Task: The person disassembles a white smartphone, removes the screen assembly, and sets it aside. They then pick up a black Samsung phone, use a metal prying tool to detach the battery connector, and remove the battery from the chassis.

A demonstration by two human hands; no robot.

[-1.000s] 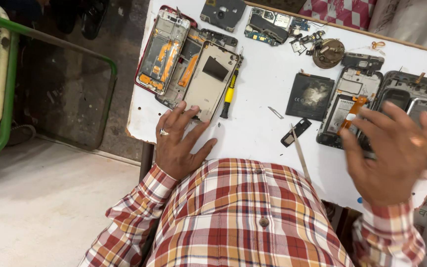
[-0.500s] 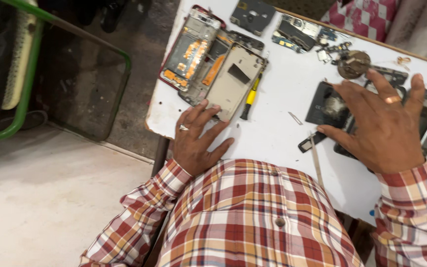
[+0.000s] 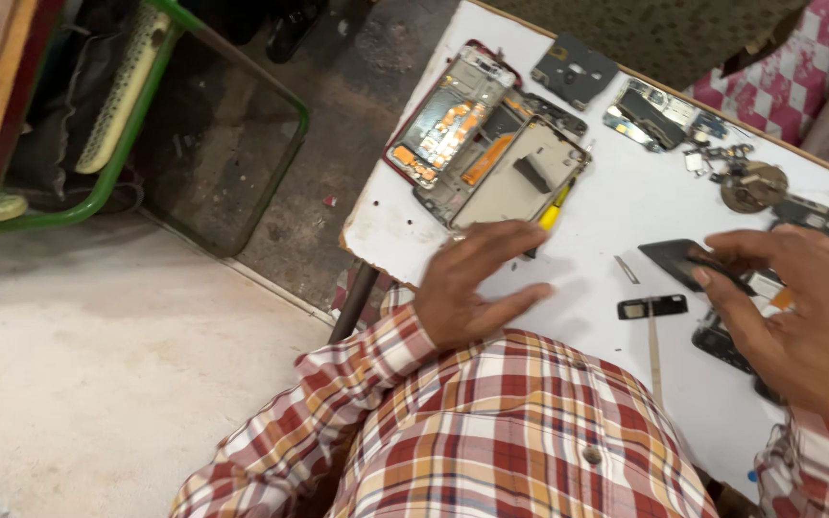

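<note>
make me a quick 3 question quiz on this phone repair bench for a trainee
1. True or false: the left hand lies flat on the white table, holding no tool.
2. Which thing do the right hand fingertips touch? A) the round metal disc B) the dark flat square part C) the yellow-handled screwdriver
3. Fill in: the opened phone frames lie at the table's far ____ corner, from the person's side.

Key: 1 true; 2 B; 3 left.
</note>
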